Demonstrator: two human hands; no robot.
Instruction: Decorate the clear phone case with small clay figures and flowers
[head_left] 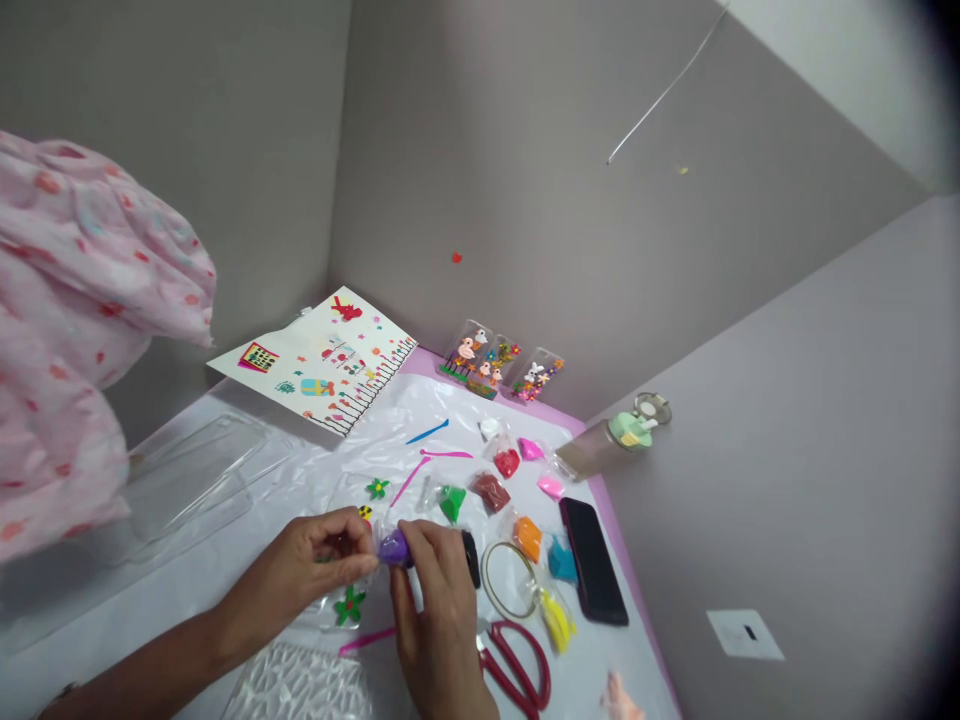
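Purple clay packet (393,547): between our hands, beyond and left of the red-handled scissors (517,665) | left hand (315,560) pinching its end, right hand (441,605) pinching its body | risk: if we tug hard, wrapping may split, clay deform.

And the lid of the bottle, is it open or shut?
Open: the lid stands raised off the green top of the bottle.

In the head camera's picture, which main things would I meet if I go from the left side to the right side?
Spotted pink fabric → left hand → purple lump → right hand → orange lump → black phone → white wall plate.
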